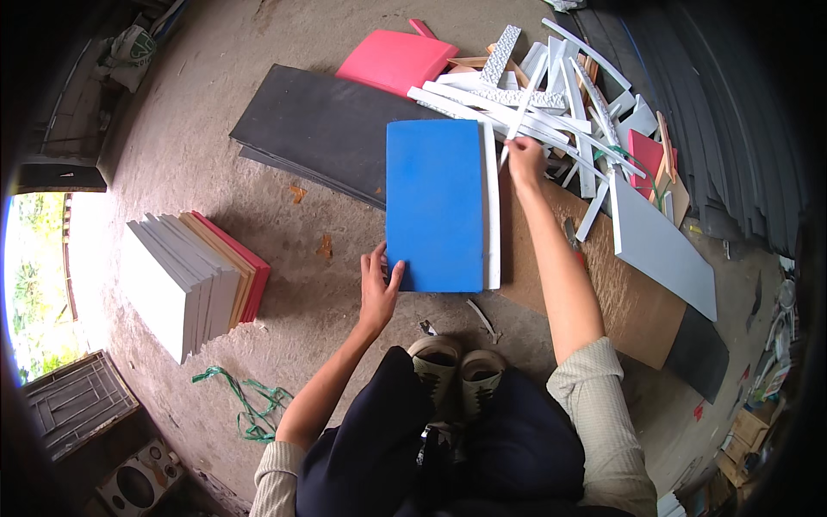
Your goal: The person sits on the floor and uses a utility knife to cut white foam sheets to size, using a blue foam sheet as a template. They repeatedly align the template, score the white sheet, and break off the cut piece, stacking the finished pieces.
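Note:
In front of me a blue rectangular foam sheet [435, 207] lies over white sheets [494, 224], whose edges show along its right side. My left hand [379, 291] grips the near left corner of the blue sheet, thumb on top and fingers at the side. By the far right corner, my right hand [525, 162] is closed around the lower end of a thin white strip [527, 108]. That strip slants up over a heap of white offcuts [564, 116]; its pinched tip is partly hidden by the fingers.
Black sheets [301, 129] and a red sheet [392, 62] lie beyond. A stack of white, tan and red sheets [202, 280] stands at left, near green twine [250, 405]. A brown board [633, 302] and a pale grey panel [663, 246] lie at right.

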`<control>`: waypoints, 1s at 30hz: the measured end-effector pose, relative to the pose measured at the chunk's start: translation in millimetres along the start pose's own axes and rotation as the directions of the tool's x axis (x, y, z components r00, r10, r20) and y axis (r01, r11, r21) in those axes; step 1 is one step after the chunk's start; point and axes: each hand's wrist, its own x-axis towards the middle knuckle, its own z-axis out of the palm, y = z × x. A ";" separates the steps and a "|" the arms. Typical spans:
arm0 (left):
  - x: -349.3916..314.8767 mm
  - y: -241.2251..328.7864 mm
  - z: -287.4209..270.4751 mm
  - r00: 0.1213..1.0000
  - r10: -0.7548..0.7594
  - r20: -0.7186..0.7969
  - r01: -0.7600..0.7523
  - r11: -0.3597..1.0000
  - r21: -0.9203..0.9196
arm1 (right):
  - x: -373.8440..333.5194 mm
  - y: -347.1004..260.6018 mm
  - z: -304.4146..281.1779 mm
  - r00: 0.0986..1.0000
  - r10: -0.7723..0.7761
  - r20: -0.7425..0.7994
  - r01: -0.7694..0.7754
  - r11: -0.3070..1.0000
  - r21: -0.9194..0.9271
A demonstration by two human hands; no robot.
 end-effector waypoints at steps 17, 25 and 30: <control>79.7 1.0 8.5 0.997 0.065 0.040 -0.060 0.991 -0.122 | -96.5 42.1 -56.9 0.946 -0.205 0.251 0.159 0.968 0.192; 75.8 4.8 28.0 0.993 0.110 0.035 -0.103 0.981 -0.167 | -89.3 53.8 -46.7 0.916 -0.119 0.384 -0.024 0.938 0.347; 74.2 9.1 27.8 0.997 0.063 0.040 -0.058 0.993 -0.107 | -91.3 53.9 -43.9 0.916 -0.119 0.384 -0.053 0.912 0.408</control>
